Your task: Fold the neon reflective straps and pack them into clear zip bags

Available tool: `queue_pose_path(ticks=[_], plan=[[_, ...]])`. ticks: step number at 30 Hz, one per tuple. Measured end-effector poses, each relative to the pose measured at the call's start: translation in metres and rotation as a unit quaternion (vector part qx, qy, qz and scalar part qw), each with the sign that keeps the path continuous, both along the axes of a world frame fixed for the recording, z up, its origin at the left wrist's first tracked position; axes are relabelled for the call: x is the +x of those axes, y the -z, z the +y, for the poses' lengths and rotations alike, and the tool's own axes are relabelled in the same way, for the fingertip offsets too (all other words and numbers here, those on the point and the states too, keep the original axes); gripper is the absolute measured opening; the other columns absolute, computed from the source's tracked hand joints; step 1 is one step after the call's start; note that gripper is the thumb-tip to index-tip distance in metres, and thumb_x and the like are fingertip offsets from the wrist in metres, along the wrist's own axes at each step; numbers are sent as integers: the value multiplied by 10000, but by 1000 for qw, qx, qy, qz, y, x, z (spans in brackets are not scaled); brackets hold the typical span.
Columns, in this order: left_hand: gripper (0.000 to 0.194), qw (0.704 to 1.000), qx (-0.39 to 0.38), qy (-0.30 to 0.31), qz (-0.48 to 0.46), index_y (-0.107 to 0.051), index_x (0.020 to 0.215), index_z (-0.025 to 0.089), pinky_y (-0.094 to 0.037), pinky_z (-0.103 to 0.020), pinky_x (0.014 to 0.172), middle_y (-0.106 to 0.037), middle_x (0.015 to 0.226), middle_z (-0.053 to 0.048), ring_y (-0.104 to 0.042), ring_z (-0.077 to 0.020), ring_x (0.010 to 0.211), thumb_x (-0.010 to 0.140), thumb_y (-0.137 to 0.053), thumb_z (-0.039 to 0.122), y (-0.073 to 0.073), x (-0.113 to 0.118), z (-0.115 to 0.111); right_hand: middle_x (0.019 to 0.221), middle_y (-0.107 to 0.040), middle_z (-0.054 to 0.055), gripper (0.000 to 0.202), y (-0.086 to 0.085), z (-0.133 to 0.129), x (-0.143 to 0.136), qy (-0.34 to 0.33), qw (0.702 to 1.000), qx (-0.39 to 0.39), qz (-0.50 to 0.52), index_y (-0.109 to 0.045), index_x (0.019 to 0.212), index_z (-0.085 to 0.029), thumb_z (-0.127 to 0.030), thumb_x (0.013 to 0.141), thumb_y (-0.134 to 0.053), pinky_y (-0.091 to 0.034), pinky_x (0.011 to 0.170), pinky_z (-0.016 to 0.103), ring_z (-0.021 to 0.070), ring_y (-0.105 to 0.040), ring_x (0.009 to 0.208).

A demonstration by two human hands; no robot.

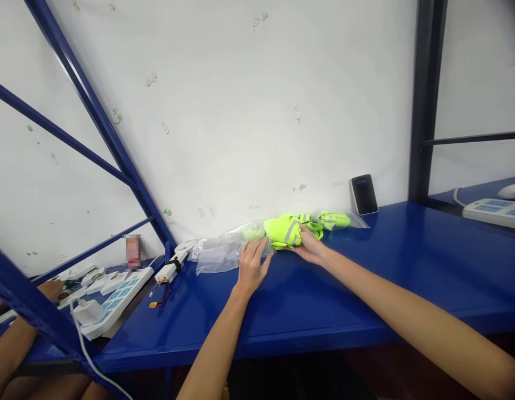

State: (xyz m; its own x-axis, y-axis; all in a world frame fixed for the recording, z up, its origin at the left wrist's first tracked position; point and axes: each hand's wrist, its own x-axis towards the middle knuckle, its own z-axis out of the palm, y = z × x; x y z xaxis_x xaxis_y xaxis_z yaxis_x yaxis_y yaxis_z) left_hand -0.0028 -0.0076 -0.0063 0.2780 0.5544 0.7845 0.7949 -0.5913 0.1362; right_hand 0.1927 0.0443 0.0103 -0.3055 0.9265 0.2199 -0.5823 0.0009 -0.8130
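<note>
My right hand grips a folded neon-yellow safety vest with grey reflective stripes, its fingers partly hidden behind the cloth. Just to the left, my left hand has its fingers curled over the mouth of a clear plastic bag, right beside the vest. The bag lies crumpled along the blue shelf, and some yellow shows through it behind my left fingers. Beyond my right hand lies another yellow vest in a clear bag.
A small clock display stands against the wall at the right. To the left are a white device with loose wires, a blue post and a power strip. Another person's arm reaches in at far left.
</note>
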Motion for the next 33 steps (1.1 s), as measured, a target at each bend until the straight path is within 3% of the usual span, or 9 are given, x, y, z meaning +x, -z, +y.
queue_pose_path(ticks=[4, 8, 13, 18, 23, 27, 33], plan=[[508, 1000, 9, -2, -1, -448, 1374, 258, -304, -459, 1115, -613, 1227, -103, -546, -251, 1175, 884, -551, 341, 1, -2, 1, 1042, -691, 12, 497, -2, -2, 1, -5, 1000, 9, -19, -529, 1180, -305, -124, 717, -528, -580, 692, 365, 187, -683, 808], [554, 999, 14, -46, -3, -426, 1385, 230, -414, -452, 1012, -588, 1167, -131, -527, -275, 1158, 869, -578, 363, 0, -5, 2, 1005, -705, 13, 527, -7, -11, 1, -17, 999, -12, -45, -510, 1214, -319, -95, 737, -516, -585, 678, 364, 184, -690, 770], [477, 998, 33, -47, 2, -474, 1322, 243, -386, -452, 1055, -457, 1373, -123, -436, -265, 1290, 864, -597, 297, -1, -8, 2, 928, -724, 9, 417, -11, -10, 3, -13, 998, -67, 17, -536, 1193, -306, -124, 818, -503, -591, 633, 337, 189, -689, 748], [479, 1000, 21, -17, 11, -437, 1322, 239, -342, -468, 1100, -594, 1269, -77, -542, -222, 1202, 869, -591, 255, 3, -6, 5, 976, -730, 27, 338, -12, -6, 7, -21, 994, -75, 73, -580, 1153, -275, -155, 872, -435, -582, 695, 323, 201, -683, 849], [563, 998, 43, -29, -35, -429, 1337, 207, -423, -441, 1029, -614, 1242, -101, -566, -241, 1169, 833, -648, 328, 3, -4, 6, 973, -724, 28, 264, -8, -8, 4, -32, 998, -28, 52, -616, 1088, -278, -245, 867, -476, -560, 713, 353, 215, -669, 860], [541, 993, 78, -53, -68, -471, 1305, 202, -453, -428, 976, -637, 1189, -107, -592, -245, 1110, 824, -658, 364, 1, -4, 5, 964, -713, -1, 268, -3, -10, -2, -29, 999, -11, 41, -607, 1075, -311, -282, 814, -556, -546, 668, 348, 202, -667, 802], [494, 988, 129, -83, -32, -532, 1250, 198, -443, -424, 949, -659, 1108, -102, -596, -250, 1049, 809, -670, 373, -1, -3, 3, 947, -704, -26, 391, 3, -13, -10, -3, 1000, 12, 22, -577, 1080, -340, -218, 710, -619, -535, 657, 348, 200, -665, 809]])
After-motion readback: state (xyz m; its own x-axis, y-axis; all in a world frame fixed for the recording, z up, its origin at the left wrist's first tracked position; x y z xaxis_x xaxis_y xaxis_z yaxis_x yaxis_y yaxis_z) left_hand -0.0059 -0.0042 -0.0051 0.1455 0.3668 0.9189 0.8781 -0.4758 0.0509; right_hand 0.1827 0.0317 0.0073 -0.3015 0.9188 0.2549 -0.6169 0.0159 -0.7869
